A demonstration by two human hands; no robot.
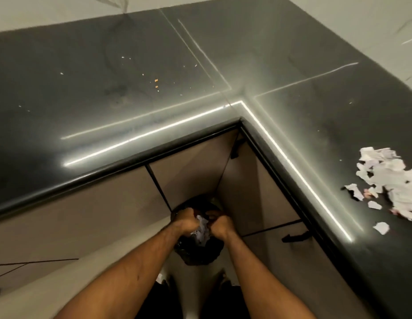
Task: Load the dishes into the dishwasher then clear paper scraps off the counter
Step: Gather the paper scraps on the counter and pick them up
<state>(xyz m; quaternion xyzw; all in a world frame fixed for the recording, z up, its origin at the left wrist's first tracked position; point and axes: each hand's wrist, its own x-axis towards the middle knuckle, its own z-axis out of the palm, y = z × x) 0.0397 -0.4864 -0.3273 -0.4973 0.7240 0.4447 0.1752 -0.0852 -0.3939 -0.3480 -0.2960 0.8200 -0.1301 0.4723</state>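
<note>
A: Hands?
B: Left hand (185, 221) and right hand (220, 225) low over black bin bag (198, 252), fingers curled, seemingly gripping crumpled scraps (202, 229) between them; blurry.
A: Remaining paper?
B: Scrap pile (389, 178) on counter (131, 88), right wing, near front edge.

The dark tabletop (108, 100) is lying mostly open across its left arm and back corner, with only tiny crumbs (155, 82) speckling the left arm. On the right arm, a heap of paper scraps (389, 178) is taking up the stretch just inside the inner edge. Below the inner corner, a black bin bag (200, 252) is filling the floor nook. The left grip (185, 221) and right grip (221, 225) are crowding its mouth, curled around a paper wad (201, 229). Dark cabinet handles (294, 237) are jutting into the nook.
</note>
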